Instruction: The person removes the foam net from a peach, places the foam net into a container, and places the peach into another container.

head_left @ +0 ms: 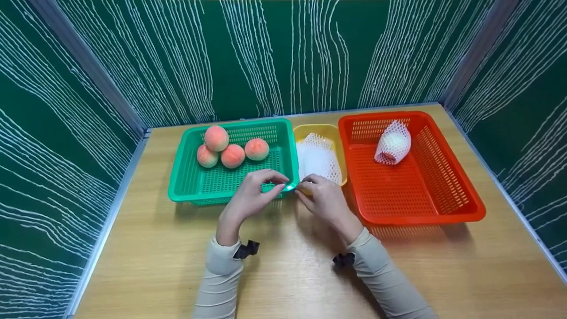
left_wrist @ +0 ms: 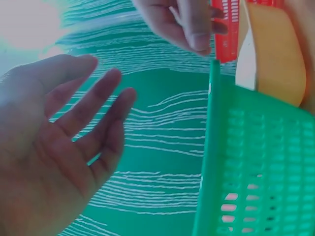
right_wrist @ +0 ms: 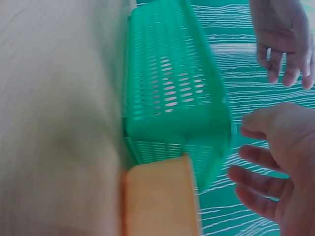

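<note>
My left hand (head_left: 252,195) hovers over the front rim of the green basket (head_left: 186,193), near its right corner. In the left wrist view its fingers (left_wrist: 101,101) are loosely bent and hold nothing. My right hand (head_left: 325,199) is just right of that corner, in front of the yellow basket (head_left: 325,128). The right wrist view shows its fingers (right_wrist: 261,182) relaxed and apart, with nothing between them. Several peaches (head_left: 232,156) lie in the green basket, one resting on others. White foam net sleeves (head_left: 316,161) fill the yellow basket, partly hidden by my right hand.
On the right stands a red basket (head_left: 394,219) holding one peach in a white foam net (head_left: 394,141). All three baskets stand side by side on a wooden table (head_left: 283,274). Green panels with white lines (head_left: 310,57) enclose its back and sides.
</note>
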Demonstrator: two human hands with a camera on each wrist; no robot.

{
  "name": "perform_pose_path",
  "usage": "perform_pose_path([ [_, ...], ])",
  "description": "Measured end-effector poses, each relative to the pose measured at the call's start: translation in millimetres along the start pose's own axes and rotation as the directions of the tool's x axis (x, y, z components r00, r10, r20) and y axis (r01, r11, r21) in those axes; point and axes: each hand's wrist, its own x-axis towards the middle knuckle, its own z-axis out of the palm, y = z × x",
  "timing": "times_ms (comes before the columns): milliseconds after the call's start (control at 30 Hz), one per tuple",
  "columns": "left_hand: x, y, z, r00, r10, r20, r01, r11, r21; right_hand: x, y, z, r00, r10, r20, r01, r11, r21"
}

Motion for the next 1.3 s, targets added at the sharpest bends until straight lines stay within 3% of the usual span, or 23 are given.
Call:
perform_pose_path([
  [133, 3.2, -0.1, 10.9, 0.997, 0.069, -0.044, -0.072, 0.995, -0.065, 1, -3, -19, 1.0, -0.015, 0.003, 0.015, 0.999, -0.048],
  [333, 7.4, 0.4, 28.0, 0.995, 0.091, -0.044, -0.096, 0.985, -0.143, 1, -6, -57, 1.0, 0.027, 0.002, -0.026, 0.999, -0.042],
  [600, 18.5, 3.9, 56.3, 0.993, 0.111, 0.029, -0.106, 0.983, -0.149, 8, -9, -111, 0.983, 0.164, 0.084, -0.17, 0.983, 0.07],
  [800, 22.6, 6.4, 79.5, 0.982, 0.184, -0.045, -0.188, 0.972, -0.138, 28, 7, -135, 0.969, 0.195, 0.149, -0.209, 0.974, 0.085],
  [967, 25.4, 12.2, 92.4, 0.972, 0.223, -0.075, -0.226, 0.973, -0.041, 46, 28, -151, 0.938, 0.272, 0.214, -0.296, 0.951, 0.091],
  [1100, 30.5, 20.8, 105.0, 0.961, 0.274, -0.045, -0.272, 0.96, 0.062, 61, 53, -161, 0.884, 0.374, 0.281, -0.403, 0.913, 0.053],
  [1300, 35.6, 36.8, 127.7, 0.942, 0.314, 0.119, -0.329, 0.932, 0.148, 75, 92, -167, 0.779, 0.511, 0.363, -0.504, 0.855, -0.122],
])
